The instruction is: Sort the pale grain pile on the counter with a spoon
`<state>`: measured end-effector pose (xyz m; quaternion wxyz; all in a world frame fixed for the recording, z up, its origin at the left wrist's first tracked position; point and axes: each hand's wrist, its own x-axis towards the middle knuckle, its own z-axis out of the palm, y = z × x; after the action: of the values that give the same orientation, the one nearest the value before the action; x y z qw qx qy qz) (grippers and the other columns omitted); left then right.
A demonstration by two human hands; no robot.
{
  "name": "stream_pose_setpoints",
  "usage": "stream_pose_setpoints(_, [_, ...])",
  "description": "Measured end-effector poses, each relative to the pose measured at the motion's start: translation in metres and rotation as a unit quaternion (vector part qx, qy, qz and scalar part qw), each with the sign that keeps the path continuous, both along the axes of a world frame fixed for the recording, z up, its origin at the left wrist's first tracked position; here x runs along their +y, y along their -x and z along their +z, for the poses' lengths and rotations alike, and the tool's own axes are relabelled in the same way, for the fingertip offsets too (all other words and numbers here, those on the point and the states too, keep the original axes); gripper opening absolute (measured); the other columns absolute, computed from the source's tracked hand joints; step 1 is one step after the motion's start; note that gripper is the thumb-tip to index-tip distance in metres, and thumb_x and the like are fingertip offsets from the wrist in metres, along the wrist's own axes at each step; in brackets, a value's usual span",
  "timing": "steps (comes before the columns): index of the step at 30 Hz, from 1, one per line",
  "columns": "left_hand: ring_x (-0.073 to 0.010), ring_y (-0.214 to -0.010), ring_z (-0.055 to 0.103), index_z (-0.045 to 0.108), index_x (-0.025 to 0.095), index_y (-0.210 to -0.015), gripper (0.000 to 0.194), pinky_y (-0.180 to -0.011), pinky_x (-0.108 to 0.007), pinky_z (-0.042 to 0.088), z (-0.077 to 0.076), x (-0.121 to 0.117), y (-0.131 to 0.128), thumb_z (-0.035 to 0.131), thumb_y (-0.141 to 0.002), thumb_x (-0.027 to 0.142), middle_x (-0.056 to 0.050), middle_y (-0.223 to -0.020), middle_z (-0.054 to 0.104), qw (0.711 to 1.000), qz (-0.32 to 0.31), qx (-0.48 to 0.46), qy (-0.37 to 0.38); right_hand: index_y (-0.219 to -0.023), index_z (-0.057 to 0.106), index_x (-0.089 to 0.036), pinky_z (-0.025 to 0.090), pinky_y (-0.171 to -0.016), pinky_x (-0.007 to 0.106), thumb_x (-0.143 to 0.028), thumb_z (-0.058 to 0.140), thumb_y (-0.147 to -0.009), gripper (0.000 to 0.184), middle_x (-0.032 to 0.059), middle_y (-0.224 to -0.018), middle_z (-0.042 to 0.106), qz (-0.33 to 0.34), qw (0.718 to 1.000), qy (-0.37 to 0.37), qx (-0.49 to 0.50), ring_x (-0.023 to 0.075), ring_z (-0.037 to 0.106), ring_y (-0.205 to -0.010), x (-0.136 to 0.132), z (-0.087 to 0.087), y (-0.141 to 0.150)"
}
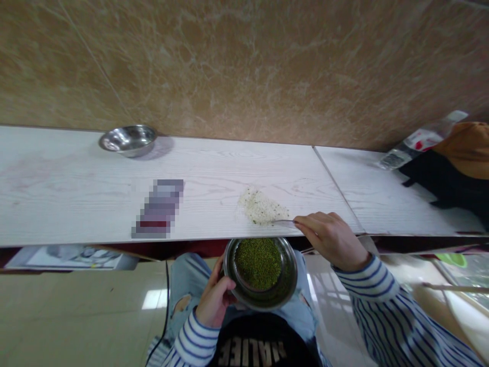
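A brown marbled wall (244, 66) rises behind a long table (214, 163) with a whitish wood-grain top. The steel bowl (292, 272) is round and shiny, filled with small green beans (257, 262); it sits below the table's front edge, over the person's lap. On the tabletop just beyond it lies a loose patch of pale grains (263, 205) flecked with green. Farther left, a second steel bowl (130, 140) stands near the wall, with a pixelated rectangular item (160, 209) closer to the front edge. At the far right, a clear bottle (424, 138) lies tilted beside a black-and-brown bundle (458, 153). The left hand (217, 299) clasps the bowl's side, thumb over the rim. The right hand (332, 237) reaches onto the table, fingers pinched around a thin metal utensil (283, 220) whose tip meets the grains.
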<state>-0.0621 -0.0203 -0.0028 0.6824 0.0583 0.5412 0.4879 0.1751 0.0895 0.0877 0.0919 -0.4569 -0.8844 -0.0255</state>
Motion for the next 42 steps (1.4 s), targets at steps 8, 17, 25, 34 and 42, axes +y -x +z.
stream_pose_setpoints(8, [-0.0142, -0.057, 0.05, 0.042, 0.026, -0.125, 0.071, -0.042, -0.027, 0.042, 0.003, 0.0, -0.001, 0.051, -0.056, 0.011, 0.0, -0.086, 0.058, 1.0, -0.01, 0.009, -0.002, -0.099, 0.063, -0.021, 0.036, -0.067, 0.029, -0.032, 0.04, -0.092, 0.027, 0.0038, -0.087, 0.069, -0.024, 0.999, -0.021, -0.012, 0.0155, 0.06, -0.08, 0.011, -0.004, 0.009])
stream_pose_setpoints(17, [-0.0147, -0.057, 0.051, 0.042, 0.026, -0.128, 0.075, -0.043, -0.027, 0.043, 0.001, 0.0, -0.003, 0.052, -0.055, 0.011, 0.0, -0.083, 0.059, 1.0, -0.006, 0.007, 0.005, -0.101, 0.062, -0.019, 0.038, -0.068, 0.027, -0.031, 0.041, -0.091, 0.026, 0.0058, -0.09, 0.069, -0.05, 0.998, -0.039, 0.02, 0.0152, 0.061, -0.083, 0.012, -0.006, -0.005])
stream_pose_setpoints(25, [-0.0146, -0.057, 0.051, 0.039, 0.03, -0.131, 0.078, -0.045, -0.028, 0.042, -0.002, -0.001, -0.002, 0.053, -0.056, 0.013, 0.002, -0.081, 0.059, 1.0, -0.013, -0.002, 0.001, -0.101, 0.062, -0.02, 0.038, -0.068, 0.028, -0.032, 0.04, -0.092, 0.027, 0.0053, -0.087, 0.069, -0.04, 0.999, -0.017, 0.027, 0.0154, 0.061, -0.081, 0.001, -0.006, -0.003])
stream_pose_setpoints(34, [-0.0148, -0.059, 0.051, 0.043, 0.027, -0.125, 0.072, -0.046, -0.028, 0.042, 0.0, -0.001, -0.004, 0.053, -0.055, 0.012, 0.001, -0.083, 0.058, 1.0, -0.008, 0.0, 0.004, -0.101, 0.061, -0.021, 0.038, -0.07, 0.029, -0.031, 0.038, -0.092, 0.026, 0.0035, -0.086, 0.068, -0.044, 0.999, -0.002, 0.02, 0.0144, 0.06, -0.081, -0.007, -0.007, 0.002])
stream_pose_setpoints(42, [-0.0167, -0.062, 0.053, 0.043, 0.027, -0.126, 0.074, -0.047, -0.028, 0.043, -0.002, -0.002, -0.003, 0.054, -0.054, 0.014, -0.001, -0.087, 0.06, 1.0, -0.006, 0.002, -0.001, -0.102, 0.062, -0.021, 0.037, -0.067, 0.029, -0.032, 0.039, -0.092, 0.027, 0.0041, -0.085, 0.068, -0.046, 0.998, -0.017, 0.024, 0.0152, 0.06, -0.081, 0.0, -0.006, 0.006])
